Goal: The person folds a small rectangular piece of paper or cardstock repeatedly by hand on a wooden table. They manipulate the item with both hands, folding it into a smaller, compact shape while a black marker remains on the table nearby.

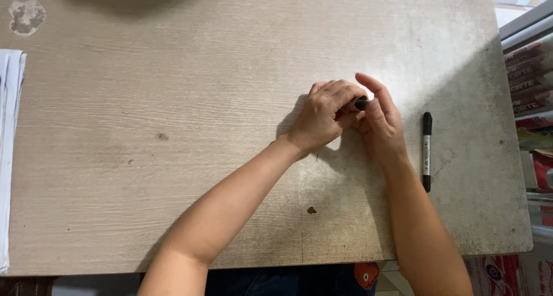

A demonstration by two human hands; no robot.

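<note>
A small dark object (360, 104) sat pinched between the two hands, over the right-hand part of the table, and only its dark rounded end showed; what it was could not be told. The left hand (322, 116) was curled over it, fingers folded down and closed around its near part. The right hand (380, 123) pressed against it from the other side, thumb and fingers together on the end, the forefinger lifted a little. The two hands touched each other around the object, their wrists resting on the wooden table (173, 129).

Just to the right of the right hand a black marker (427, 152) lay flat on the table, cap on, pointing away from the person. A stack of white paper (8, 157) lay at the table's far left edge, well apart from the hands.
</note>
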